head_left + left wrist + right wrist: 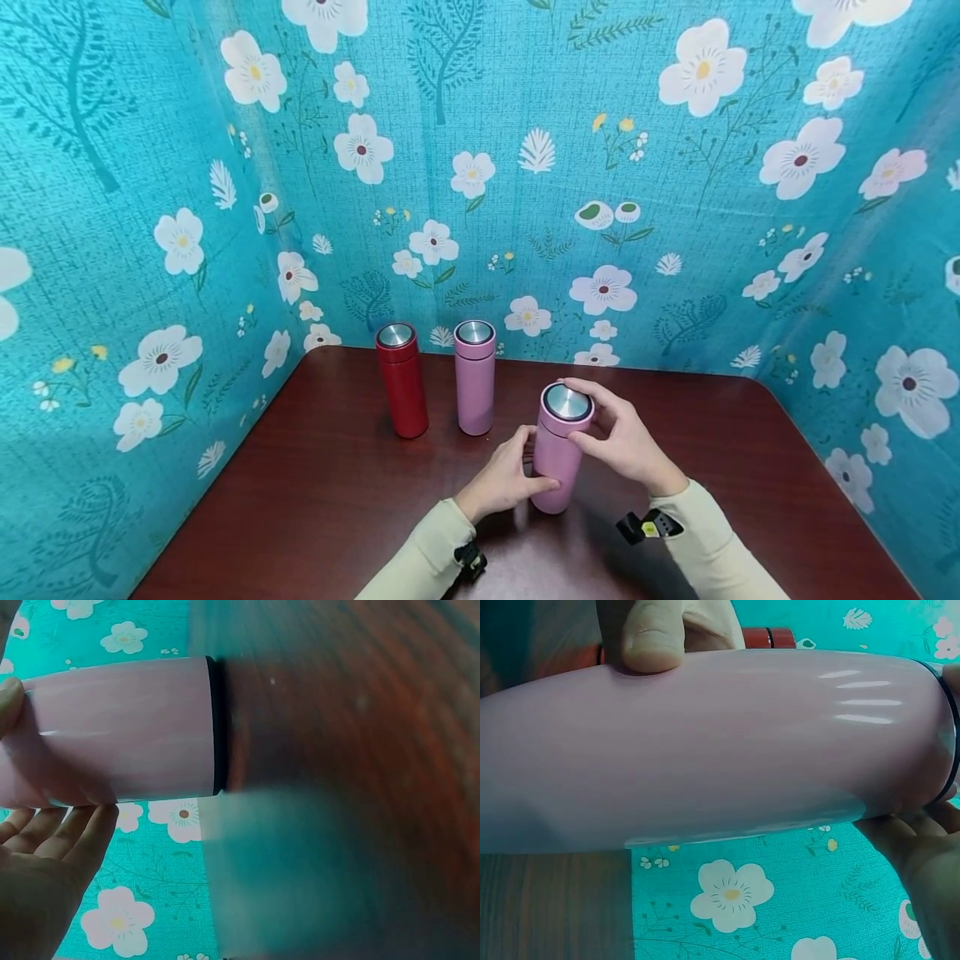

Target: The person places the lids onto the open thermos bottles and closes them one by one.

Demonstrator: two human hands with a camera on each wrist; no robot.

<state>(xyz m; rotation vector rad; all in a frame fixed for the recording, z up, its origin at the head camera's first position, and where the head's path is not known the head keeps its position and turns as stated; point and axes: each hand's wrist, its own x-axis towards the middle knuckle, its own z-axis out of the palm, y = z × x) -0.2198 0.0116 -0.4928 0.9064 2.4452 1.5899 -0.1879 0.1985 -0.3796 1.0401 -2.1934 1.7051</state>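
A pink vacuum flask (557,458) with a silver-topped lid (567,402) stands slightly tilted in front of me on the right of centre. My left hand (504,479) grips its body from the left, thumb across the front. My right hand (628,437) grips the lid from the right, fingers around its rim and thumb at the near side. In the left wrist view the flask's dark base edge (218,726) shows close to the tabletop. The right wrist view has the left thumb (654,641) on the body and the right hand (930,859) at the lid end.
A second pink flask (475,387) stands upright behind and left of the held one. Left of that is a red flask (405,392), also upright. They stand on a dark wooden table (322,475). Blue flowered cloth (517,225) hangs around its back and sides.
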